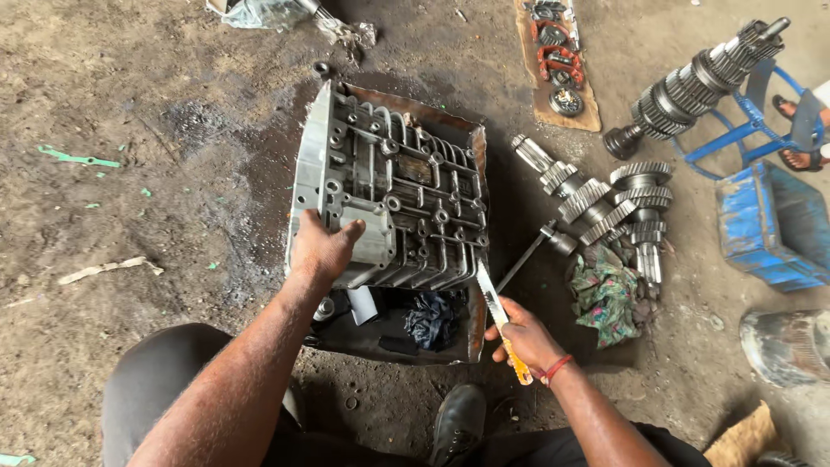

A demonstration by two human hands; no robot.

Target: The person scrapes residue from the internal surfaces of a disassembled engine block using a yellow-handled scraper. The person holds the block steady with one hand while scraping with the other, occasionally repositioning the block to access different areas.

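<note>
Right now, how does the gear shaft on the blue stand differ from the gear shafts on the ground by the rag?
The gear shaft on the blue stand rests raised and slanted, as a single long stack. The gear shafts on the ground lie flat in the dirt, several together, beside the patterned rag. Both are grey, toothed metal, away from both hands.

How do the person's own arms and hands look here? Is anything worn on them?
Both forearms are bare: no sleeves show, and neither hand wears a glove. The right hand has a thin red band around its wrist, like a thread or a bracelet. The left hand and its wrist carry nothing: no watch, ring or band shows. Both hands look smudged with dark grime.
</note>
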